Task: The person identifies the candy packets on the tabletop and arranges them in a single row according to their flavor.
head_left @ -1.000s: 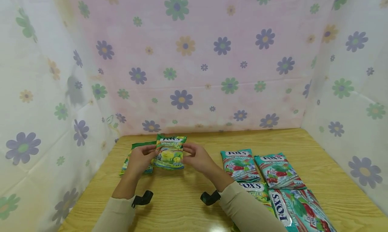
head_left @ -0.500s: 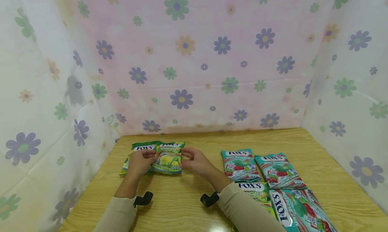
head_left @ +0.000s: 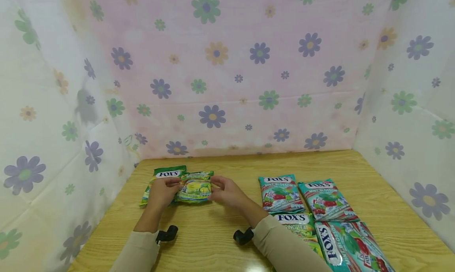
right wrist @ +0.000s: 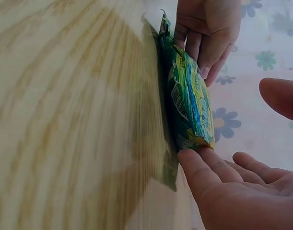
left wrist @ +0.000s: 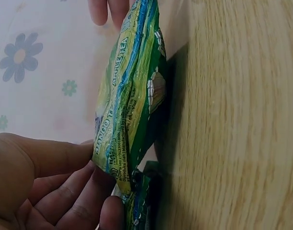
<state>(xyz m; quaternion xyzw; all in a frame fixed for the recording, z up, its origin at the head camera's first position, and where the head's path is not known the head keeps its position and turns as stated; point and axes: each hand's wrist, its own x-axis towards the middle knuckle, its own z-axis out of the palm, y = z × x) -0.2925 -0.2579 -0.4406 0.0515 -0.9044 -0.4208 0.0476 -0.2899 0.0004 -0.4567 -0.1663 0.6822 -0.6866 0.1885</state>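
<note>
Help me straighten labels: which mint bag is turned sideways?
The front mint bag, lower right in the head view. Its FOX'S lettering runs sideways; the back-left mint bag and back-right mint bag read roughly upright.

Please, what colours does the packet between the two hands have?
The packet is mainly green and yellow; its front shows best in the head view.

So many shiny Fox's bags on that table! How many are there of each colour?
Green-and-yellow bags: 3
Teal bags: 3
Total: 6 in sight; the right sleeve covers part of one and might hide more.
</note>
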